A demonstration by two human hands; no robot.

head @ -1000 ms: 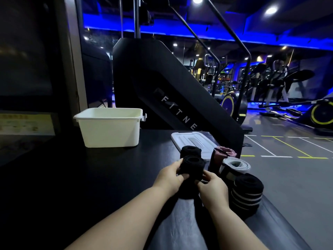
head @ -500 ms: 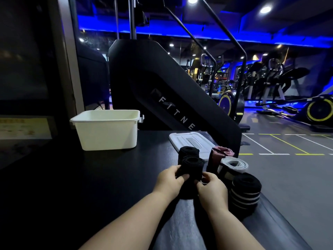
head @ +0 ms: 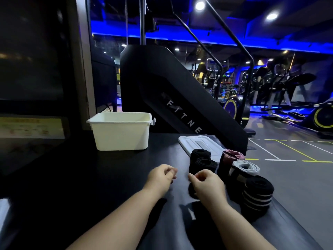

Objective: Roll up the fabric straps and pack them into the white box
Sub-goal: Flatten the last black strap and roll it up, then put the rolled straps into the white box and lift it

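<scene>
Tabletop [head: 90, 177], dark, under everything. White box [head: 120, 134] upright at far left, flat lid [head: 198, 143] right of it. Rolled straps [head: 203, 162] clustered near right edge, outside box. Left hand [head: 161, 175] and right hand [head: 207, 184] loosely curled, apart, gripping nothing visible.

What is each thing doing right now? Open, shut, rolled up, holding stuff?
White box: open, lid off.
Lid: flat on table.
Black rolls: rolled, upright.
Striped roll: rolled.
Grey roll: rolled.
Left hand: curled, holding nothing.
Right hand: curled, grip unclear.
</scene>
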